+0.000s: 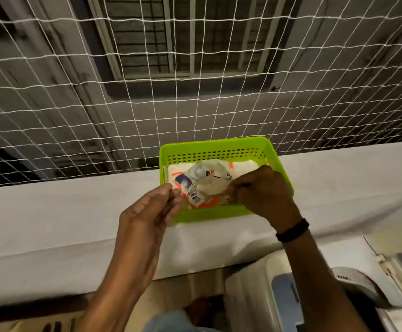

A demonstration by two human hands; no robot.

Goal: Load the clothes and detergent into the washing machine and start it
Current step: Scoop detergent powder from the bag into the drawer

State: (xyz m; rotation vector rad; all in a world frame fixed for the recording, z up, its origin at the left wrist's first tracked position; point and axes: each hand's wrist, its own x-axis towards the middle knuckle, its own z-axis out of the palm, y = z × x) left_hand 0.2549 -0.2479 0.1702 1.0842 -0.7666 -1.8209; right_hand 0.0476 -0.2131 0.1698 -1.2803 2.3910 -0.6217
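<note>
Here a green basket sits on a white ledge, right in front of a white net that spans the opening behind it. Inside the basket lies a detergent packet, crumpled, white and orange with a dark blue patch and clear plastic at its top. The right hand reaches over the basket's near right side, its fingers pinched shut on the right edge of the packet's clear plastic. The left hand is just outside the basket's near left corner, thumb and fingers brought close together beside the packet's left edge; motion blur hides whether they actually grip the plastic. So the packet sits between the two hands, above the basket floor, with the right fingers touching it and the left ones just beside it. A black band circles the right wrist. Below the ledge, at the lower right, part of the white washer shows, with its lid raised at the far right.
</note>
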